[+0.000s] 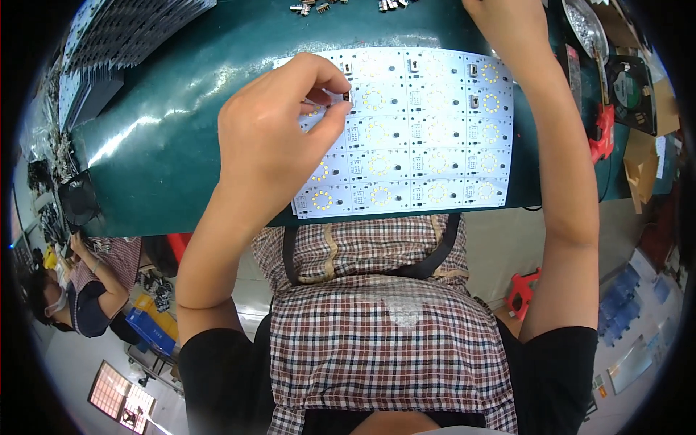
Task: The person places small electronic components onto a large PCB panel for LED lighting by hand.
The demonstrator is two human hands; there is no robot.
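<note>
The left grip [272,119] pinched a small dark component [347,96] over the white circuit panel [397,149] on the worktop [145,188]; a slipping fingertip risked tipping it askew (the right grip [507,20], cropped above, I could not judge).

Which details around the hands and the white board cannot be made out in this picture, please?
In the head view:
- Right hand: cut off by the top edge, with anything it may hold.
- White board: upper left area hidden behind the left hand.
- Small dark part: partly covered by the left fingertips, too small to tell its shape.
- Loose small parts: too small to count.
</note>
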